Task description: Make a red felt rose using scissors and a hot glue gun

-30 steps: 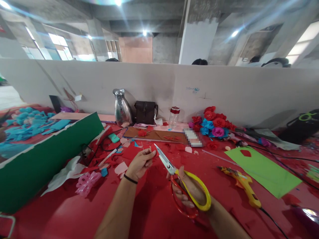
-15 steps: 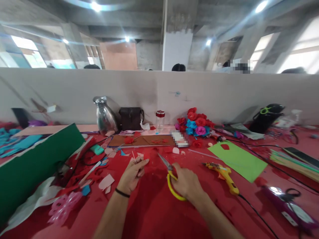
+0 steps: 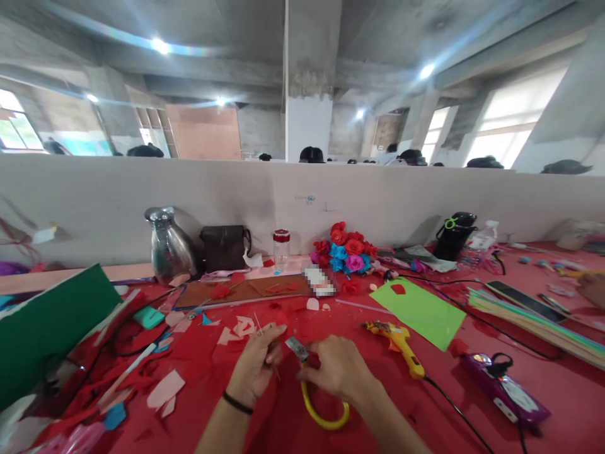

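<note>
My left hand (image 3: 255, 362), with a dark band at the wrist, is closed round a thin pale stick (image 3: 258, 323) that pokes out above and below the fingers. Whether red paper is also in that hand cannot be made out against the red table. In my right hand (image 3: 341, 367) are scissors with a yellow handle (image 3: 326, 422). Their metal blades (image 3: 297, 348) point up and left, close to my left fingertips. Pink paper scraps (image 3: 243, 328) lie just beyond my left hand. To the right of my right hand rests a yellow glue gun (image 3: 399, 343).
Paper roses (image 3: 347, 246), a lidded jar (image 3: 281, 249), a dark bag (image 3: 225, 247) and a steel jug (image 3: 171, 249) stand along the partition (image 3: 227, 189). A green sheet (image 3: 420, 315) and purple power strip (image 3: 503, 391) lie right. Another person's hand (image 3: 593, 290) shows far right.
The view has tilted up and turned right. The scissors have turned, their blades appearing shorter and their handle swinging lower. Both hands are closer together, and the stick shows below my left hand.
</note>
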{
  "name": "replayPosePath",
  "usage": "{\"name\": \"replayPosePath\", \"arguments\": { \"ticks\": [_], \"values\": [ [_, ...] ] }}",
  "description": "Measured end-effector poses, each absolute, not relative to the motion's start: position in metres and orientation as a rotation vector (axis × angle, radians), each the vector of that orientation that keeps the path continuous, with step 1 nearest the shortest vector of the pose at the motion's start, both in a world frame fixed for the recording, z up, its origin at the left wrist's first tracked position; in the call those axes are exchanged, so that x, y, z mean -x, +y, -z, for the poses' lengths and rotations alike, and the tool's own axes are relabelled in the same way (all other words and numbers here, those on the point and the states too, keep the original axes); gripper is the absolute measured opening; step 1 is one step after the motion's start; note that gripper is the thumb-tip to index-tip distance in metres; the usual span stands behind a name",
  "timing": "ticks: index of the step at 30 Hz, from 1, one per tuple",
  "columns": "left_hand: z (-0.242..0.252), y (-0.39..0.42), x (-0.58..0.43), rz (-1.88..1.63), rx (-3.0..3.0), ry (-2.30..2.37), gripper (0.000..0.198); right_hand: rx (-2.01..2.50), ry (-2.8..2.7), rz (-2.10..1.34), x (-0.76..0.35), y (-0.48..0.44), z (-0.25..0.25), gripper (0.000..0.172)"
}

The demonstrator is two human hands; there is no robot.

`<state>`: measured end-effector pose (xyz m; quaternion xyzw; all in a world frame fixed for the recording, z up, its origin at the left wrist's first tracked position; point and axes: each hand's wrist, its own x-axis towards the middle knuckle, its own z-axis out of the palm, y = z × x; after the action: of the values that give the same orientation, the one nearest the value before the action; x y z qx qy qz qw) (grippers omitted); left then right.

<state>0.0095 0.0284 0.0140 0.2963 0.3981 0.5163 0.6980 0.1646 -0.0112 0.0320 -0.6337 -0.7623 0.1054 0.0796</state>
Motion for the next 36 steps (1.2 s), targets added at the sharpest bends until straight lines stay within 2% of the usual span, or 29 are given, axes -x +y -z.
{"name": "replayPosePath", "arguments": {
  "ticks": [4,6,11,16,22,26,31,36],
  "values": [
    [-0.004,0.029,-0.007,-1.164,-0.752,0.931,0.039,1.904,-2.152,-0.235,-0.166,-0.006,-0.031,0.047],
    [-0.003,0.028,-0.005,-1.184,-0.777,0.937,0.039,1.902,-2.034,-0.268,-0.169,-0.001,-0.028,0.046],
    [-0.009,0.026,-0.006,-1.116,-0.857,0.917,0.034,1.417,-1.563,-0.806,-0.167,0.009,-0.016,0.018],
    [-0.009,0.023,-0.008,-0.978,-1.001,0.982,0.030,1.129,-1.215,-1.296,-0.153,0.007,-0.010,0.032],
    [-0.005,0.023,-0.007,-0.927,-1.040,0.970,0.026,1.098,-1.051,-1.305,-0.148,0.007,-0.006,0.024],
    [-0.006,0.022,-0.007,-0.932,-0.972,0.950,0.038,1.017,-0.870,-1.361,-0.149,0.009,-0.005,0.026],
    [-0.006,0.021,-0.007,-0.936,-0.972,0.942,0.042,1.018,-0.793,-1.349,-0.149,0.009,-0.005,0.026],
    [-0.007,0.021,-0.009,-0.963,-0.972,0.949,0.036,1.036,-0.807,-1.312,-0.147,0.008,-0.006,0.026]
  ]
}}
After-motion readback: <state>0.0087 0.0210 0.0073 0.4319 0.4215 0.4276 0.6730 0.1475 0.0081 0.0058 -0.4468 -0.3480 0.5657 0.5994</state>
